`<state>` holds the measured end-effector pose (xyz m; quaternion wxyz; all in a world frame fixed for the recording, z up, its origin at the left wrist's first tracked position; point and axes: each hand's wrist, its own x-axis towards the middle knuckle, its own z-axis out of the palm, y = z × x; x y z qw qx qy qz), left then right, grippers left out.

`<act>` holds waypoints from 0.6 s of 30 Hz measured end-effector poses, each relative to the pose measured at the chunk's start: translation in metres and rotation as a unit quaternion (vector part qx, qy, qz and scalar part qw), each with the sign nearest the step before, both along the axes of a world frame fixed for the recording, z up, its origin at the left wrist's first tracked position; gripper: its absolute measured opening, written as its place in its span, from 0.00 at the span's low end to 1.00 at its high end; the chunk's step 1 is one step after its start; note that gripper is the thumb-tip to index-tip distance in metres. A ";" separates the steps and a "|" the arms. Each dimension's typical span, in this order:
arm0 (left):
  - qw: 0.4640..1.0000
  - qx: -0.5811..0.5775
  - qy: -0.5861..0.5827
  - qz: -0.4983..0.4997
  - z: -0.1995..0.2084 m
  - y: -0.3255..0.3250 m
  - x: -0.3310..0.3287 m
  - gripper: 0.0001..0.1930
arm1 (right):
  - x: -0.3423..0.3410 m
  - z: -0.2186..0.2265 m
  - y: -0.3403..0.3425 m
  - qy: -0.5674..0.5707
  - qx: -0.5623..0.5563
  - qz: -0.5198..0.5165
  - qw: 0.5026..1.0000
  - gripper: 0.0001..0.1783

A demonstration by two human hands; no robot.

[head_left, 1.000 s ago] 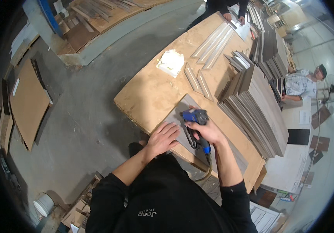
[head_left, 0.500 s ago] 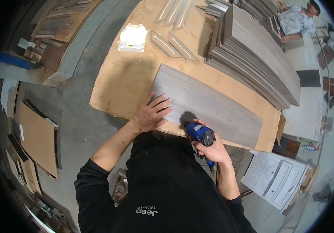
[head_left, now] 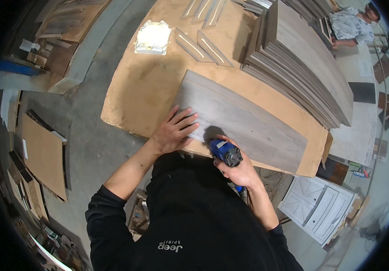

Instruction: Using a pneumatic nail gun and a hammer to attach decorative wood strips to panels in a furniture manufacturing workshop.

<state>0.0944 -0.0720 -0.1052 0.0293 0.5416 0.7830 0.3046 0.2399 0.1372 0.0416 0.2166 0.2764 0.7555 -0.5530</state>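
Note:
A grey wood-grain board (head_left: 248, 124) lies flat along the near edge of the worktable. My left hand (head_left: 175, 131) is spread over the board's left end, pressing on it with fingers apart. In my right hand (head_left: 242, 168) is a blue and black nail gun (head_left: 226, 152), held at the board's near edge. Its nose is hidden beneath its body. A tall stack of similar grey boards (head_left: 294, 67) stands beyond. Slanted grey pieces with pale strips, such as this one (head_left: 215, 48), lie near a white plastic tray-like item (head_left: 152, 38).
The tan worktable (head_left: 133, 97) curves around in front of me. Another person (head_left: 350, 27) stands behind the stack at far right. A white cabinet (head_left: 316, 208) is on the floor to the right. Brown panels (head_left: 43, 153) lie at left, below a second bench (head_left: 74, 74).
The nail gun and my right hand have shifted slightly left along the board's near edge. My left hand stays on the board. The whole view has tilted a little.

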 end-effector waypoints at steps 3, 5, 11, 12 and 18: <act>1.000 -0.015 0.000 0.002 0.005 0.002 0.002 0.29 | 0.000 0.010 0.004 -0.016 -0.077 -0.060 0.995 0.42; 1.000 -0.028 0.011 0.006 0.016 0.010 0.008 0.29 | 0.025 0.006 0.017 -0.024 -0.116 -0.121 0.986 0.39; 0.995 -0.019 0.027 -0.089 0.020 0.074 0.039 0.27 | 0.093 0.018 0.057 -0.006 -0.064 -0.249 0.966 0.39; 0.994 -0.013 0.026 -0.104 0.020 0.087 0.044 0.27 | 0.103 0.020 0.061 -0.016 -0.048 -0.264 0.963 0.39; 0.987 -0.028 0.073 -0.143 0.013 0.138 0.069 0.27 | 0.118 0.014 0.070 0.013 -0.032 -0.309 0.950 0.38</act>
